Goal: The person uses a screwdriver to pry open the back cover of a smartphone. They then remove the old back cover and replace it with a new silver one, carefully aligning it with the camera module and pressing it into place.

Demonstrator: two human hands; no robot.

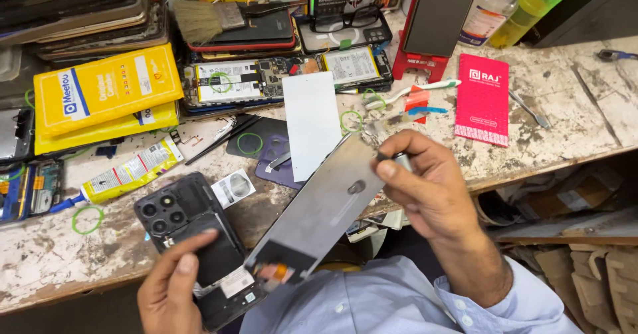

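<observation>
At a cluttered, paint-worn repair bench (40, 261), a person in a pale blue shirt separates the long grey display panel (319, 208) from an opened black smartphone body with a triple-camera cluster (189, 231), the panel tilted up and away over the bench edge while its lower end stays joined to the phone by a short orange flex ribbon (278, 272). The right hand (432, 188) pinches the panel's upper end, thumb and forefinger nearly closed on its edge (a small silvery object also shows between those fingers, too blurred to identify). The left hand (173, 287) lies half-curled on the phone body, its fingers (193, 244) spread flat over the dark back and pressing rather than gripping. Done well, this step likely calls for keeping the panel's swing shallow so the ribbon takes no strain, steadying the body firmly, and supporting the thin panel along its edge so it does not flex. Nearby lie a white rectangular sheet (311, 124), a yellow-and-white glue tube with a blue nozzle (129, 173), yellow flat retail boxes (103, 95), a pink booklet (483, 98) and a white toothbrush (409, 91).
</observation>
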